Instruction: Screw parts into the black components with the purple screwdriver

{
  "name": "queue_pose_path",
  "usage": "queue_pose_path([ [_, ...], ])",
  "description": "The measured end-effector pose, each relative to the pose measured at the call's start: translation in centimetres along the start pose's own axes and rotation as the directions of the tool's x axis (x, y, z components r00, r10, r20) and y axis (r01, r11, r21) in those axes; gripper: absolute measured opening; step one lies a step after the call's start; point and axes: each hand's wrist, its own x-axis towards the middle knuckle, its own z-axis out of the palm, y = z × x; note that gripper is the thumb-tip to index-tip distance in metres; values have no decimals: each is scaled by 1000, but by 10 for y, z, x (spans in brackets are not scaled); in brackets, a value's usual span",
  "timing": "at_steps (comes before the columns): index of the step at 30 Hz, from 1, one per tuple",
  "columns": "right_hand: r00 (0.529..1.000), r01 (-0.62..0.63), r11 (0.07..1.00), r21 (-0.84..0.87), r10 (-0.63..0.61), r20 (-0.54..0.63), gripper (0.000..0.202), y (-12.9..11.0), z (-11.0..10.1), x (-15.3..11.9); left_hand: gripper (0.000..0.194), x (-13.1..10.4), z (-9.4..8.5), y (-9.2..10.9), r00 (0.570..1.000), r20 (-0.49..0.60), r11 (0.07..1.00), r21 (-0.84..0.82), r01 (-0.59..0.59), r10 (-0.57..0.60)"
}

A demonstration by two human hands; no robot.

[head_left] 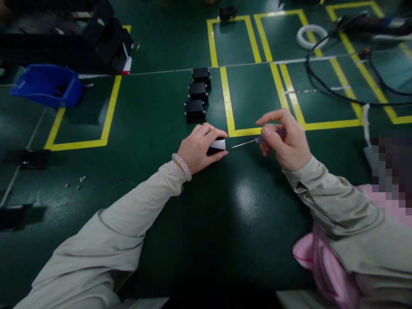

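Note:
Near the middle of the green table, my left hand (201,148) is closed around a small black block (216,146) with a pale face turned to the right. My right hand (285,139) grips a screwdriver (246,143) by its clear handle. Its thin shaft points left, and the tip is at the block's right end; whether it sits in a screw is too small to tell. Beyond my left hand, three black blocks (195,110) stand in a row, with small shiny bits sticking out at their sides.
Several small screws (79,188) lie on the left, near two dark flat parts (27,159). A blue bin (48,86) stands beside black stacked pieces (103,38). Yellow tape (228,101) marks rectangles. A black cable (325,88) and white tape roll (301,38) are at right.

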Motion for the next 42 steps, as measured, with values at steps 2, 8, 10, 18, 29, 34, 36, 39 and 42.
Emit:
queue_pose_path([
  [2,1000,4,1000,-3,-4,8,20,0,0,0,34,0,0,0,1000,-2,1000,-1,-4,4],
  [8,1000,23,1000,-15,-23,20,21,-3,-1,1,34,0,-1,0,1000,11,1000,-3,7,-7],
  [10,999,26,1000,-17,-26,23,21,-4,-1,1,34,0,-1,0,1000,5,1000,-2,1,-1],
  [18,999,41,998,-46,-40,24,21,-3,0,1,34,0,-1,1,1000,8,1000,-3,5,-5],
  [29,999,39,999,-29,-39,14,25,-1,0,1,34,0,-1,0,1000,8,1000,2,6,-6],
  [34,1000,-2,1000,16,2,10,27,-2,1,2,34,0,-1,1,1000,12,1000,2,13,-13],
  [36,1000,-7,1000,20,7,15,26,-2,1,2,34,0,-1,0,1000,10,1000,1,5,-5],
  [39,1000,19,1000,12,-19,11,26,-1,1,2,34,0,0,-1,1000,0,1000,0,-9,9],
  [42,999,50,999,-4,-50,8,26,0,1,3,34,0,0,-1,1000,2,1000,-1,-5,5],
])
